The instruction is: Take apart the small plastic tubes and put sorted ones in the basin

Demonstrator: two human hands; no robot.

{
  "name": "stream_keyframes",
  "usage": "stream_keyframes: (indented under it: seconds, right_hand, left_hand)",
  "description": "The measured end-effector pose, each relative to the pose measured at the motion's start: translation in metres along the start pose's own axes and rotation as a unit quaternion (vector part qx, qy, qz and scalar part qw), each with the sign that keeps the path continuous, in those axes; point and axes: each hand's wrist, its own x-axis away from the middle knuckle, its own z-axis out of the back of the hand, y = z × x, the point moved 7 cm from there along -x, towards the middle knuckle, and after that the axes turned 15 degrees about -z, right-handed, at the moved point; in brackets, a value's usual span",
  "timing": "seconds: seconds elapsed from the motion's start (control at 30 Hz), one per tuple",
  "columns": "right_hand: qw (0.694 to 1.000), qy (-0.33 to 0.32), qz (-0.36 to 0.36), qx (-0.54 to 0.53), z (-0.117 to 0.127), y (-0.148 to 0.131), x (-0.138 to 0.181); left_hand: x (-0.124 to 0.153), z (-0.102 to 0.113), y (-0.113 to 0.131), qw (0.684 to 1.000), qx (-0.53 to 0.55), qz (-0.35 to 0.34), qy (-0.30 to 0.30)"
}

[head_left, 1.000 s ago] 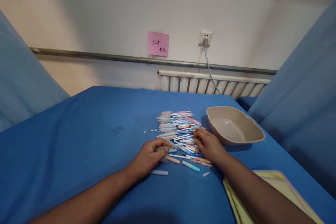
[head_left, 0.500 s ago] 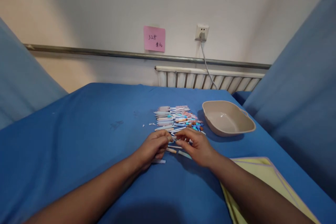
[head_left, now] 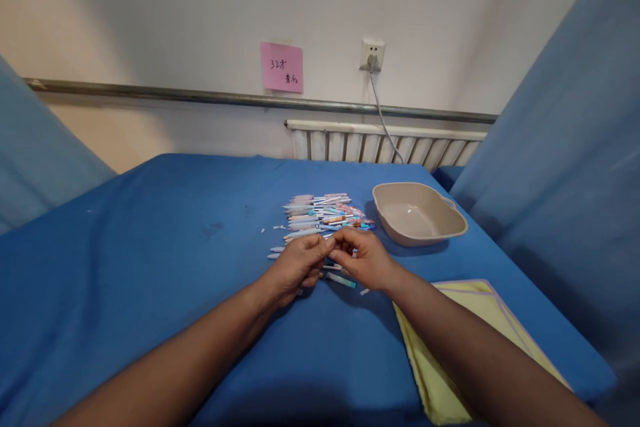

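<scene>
My left hand (head_left: 300, 263) and my right hand (head_left: 365, 260) meet fingertip to fingertip over the near side of a spread of pens and pen parts (head_left: 303, 218). Both are closed in a pinch; whatever lies between the fingers is too small and covered to make out. White thin tubes, pale barrels and blue, orange and pink pieces make up the spread, partly hidden behind my hands. Just below my fingers lies a pale barrel with a teal end (head_left: 343, 280). A small white piece (head_left: 365, 291) rests under my right wrist.
A beige plastic basin (head_left: 420, 213) stands to the right of the pens. Nearer me, a folded yellow cloth (head_left: 465, 290) lies partly under my right forearm. The blue sheet (head_left: 150, 247) covers the surface. Behind are a radiator (head_left: 345, 143), a metal rail and a plugged socket (head_left: 373, 55).
My fingertips have drawn together from slightly apart. The view has shifted a little, so everything sits further left and up. A barrel with a teal end now shows below my hands.
</scene>
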Motion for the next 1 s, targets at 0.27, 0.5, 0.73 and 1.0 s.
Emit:
stream_keyframes:
  seconds: [0.27,0.5,0.73,1.0]
  right_hand:
    - [1.000,-0.007,0.008,0.005,-0.005,0.009,-0.008]
    - [0.992,-0.077,-0.043,-0.087,-0.011,0.017,-0.005]
    - [0.997,0.011,-0.082,-0.011,0.036,0.041,-0.003]
    - [0.991,-0.036,-0.053,0.120,0.029,0.035,0.001]
  left_hand:
    - [0.002,0.002,-0.005,0.996,0.079,0.039,-0.013]
    - [0.005,0.006,0.002,0.995,0.093,0.042,-0.018]
    - [0.006,0.035,0.012,0.995,0.087,0.010,0.052]
    - [0.003,0.048,0.008,0.995,0.071,0.016,0.068]
